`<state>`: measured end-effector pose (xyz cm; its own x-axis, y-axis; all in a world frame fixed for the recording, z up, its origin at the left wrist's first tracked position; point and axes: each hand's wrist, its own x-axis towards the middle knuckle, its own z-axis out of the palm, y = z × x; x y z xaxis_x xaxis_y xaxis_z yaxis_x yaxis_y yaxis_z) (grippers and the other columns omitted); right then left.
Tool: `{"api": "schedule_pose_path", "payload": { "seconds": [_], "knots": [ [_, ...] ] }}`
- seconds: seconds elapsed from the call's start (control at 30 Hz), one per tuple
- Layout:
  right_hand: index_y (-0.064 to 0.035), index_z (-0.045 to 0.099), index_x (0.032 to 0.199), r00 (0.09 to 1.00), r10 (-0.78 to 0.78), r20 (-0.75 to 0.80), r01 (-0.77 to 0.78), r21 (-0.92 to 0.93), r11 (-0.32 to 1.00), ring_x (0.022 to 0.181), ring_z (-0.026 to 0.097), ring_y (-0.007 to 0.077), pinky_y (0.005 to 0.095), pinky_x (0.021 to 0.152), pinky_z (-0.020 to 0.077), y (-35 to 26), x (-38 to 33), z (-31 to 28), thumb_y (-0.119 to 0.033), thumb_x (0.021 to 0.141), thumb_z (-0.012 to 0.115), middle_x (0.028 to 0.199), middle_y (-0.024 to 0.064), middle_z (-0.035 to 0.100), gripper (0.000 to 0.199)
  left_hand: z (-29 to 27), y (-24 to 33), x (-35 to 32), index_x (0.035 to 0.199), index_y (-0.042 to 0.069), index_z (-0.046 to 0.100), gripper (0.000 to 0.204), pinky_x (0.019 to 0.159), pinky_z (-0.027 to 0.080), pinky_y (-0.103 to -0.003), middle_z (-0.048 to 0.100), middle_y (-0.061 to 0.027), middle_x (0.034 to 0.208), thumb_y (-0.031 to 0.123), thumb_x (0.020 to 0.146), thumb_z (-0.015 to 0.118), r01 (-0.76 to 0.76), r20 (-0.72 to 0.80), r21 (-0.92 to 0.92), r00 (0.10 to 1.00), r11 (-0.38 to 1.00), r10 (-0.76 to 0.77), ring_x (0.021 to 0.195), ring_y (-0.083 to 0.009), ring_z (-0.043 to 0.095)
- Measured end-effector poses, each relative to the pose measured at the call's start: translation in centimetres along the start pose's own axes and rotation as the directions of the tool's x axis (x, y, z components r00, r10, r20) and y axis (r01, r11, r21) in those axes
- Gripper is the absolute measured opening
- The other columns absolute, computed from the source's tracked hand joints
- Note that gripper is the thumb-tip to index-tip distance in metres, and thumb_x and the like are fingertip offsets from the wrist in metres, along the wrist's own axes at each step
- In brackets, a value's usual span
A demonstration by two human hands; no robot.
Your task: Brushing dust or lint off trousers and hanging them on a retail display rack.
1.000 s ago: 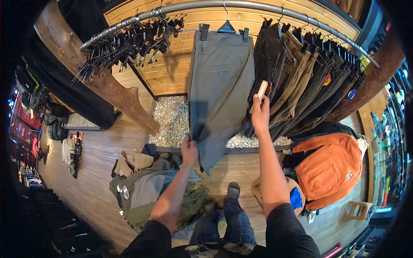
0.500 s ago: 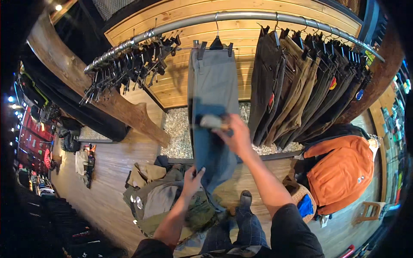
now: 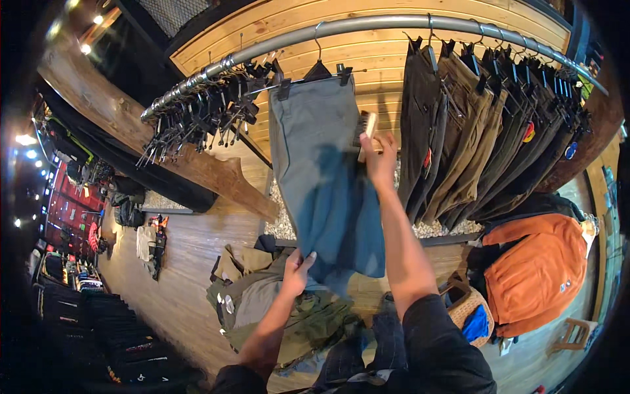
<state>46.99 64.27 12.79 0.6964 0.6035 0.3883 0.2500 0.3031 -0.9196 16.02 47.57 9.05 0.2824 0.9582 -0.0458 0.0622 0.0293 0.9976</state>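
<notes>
A pair of grey-blue trousers (image 3: 315,131) hangs by its waist from a black clip hanger (image 3: 319,71) on the metal rail. My left hand (image 3: 296,272) pinches the lower left edge of the trousers and draws the cloth out toward me. Beside the right edge of the trousers, my right hand (image 3: 380,161) grips a brush (image 3: 369,126) with a pale wooden back and dark bristles turned toward the cloth. My shadow falls over the lower part of the trousers.
Empty clip hangers (image 3: 210,105) crowd the rail (image 3: 367,23) on the left; dark and tan trousers (image 3: 459,131) hang on the right. A heap of clothes (image 3: 275,315) lies on the floor. An orange sweatshirt (image 3: 535,269) and a woven basket (image 3: 482,328) are at the right.
My right hand has moved the brush up and right, from the front of the trousers to their right edge. The trousers now spread wider and hang slanted; my left hand still pinches them.
</notes>
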Motion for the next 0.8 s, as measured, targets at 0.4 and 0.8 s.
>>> {"api": "schedule_pose_path", "payload": {
  "seconds": [0.4, 0.8],
  "knots": [
    [-0.0004, 0.065, 0.104, 0.859, 0.274, 0.433, -0.431, 0.320, 0.844, 0.078, 0.055, 0.0067, 0.0223, 0.072, 0.0442, -4.8, -3.3, -2.1, -0.026, 0.091, 0.069, 0.085, -0.0004, 0.063, 0.029, 2.1, 13.7, 11.7, 0.130, 0.000, 0.045, 0.051, 0.093, 0.045, -0.030, 0.063, -0.0106, 0.112, 0.019, 0.090, 0.069, -0.223, -0.131, 0.204, 0.959, 0.953, 0.252, 0.105, -0.0167, 0.057],
    [0.0004, 0.064, 0.112, 0.952, -0.233, 0.201, 0.234, 0.017, 0.972, 0.094, 0.064, 0.0311, 0.0398, 0.082, 0.0505, -12.6, -5.5, 0.2, -0.028, 0.081, 0.077, 0.107, 0.0191, 0.063, 0.044, 2.1, 17.3, 16.1, 0.123, -0.001, 0.051, 0.034, 0.082, 0.047, -0.028, 0.065, -0.0062, 0.102, 0.010, 0.093, 0.064, -0.245, 0.031, 0.504, 0.963, 0.828, 0.266, 0.091, -0.0130, 0.058]
  ]
}}
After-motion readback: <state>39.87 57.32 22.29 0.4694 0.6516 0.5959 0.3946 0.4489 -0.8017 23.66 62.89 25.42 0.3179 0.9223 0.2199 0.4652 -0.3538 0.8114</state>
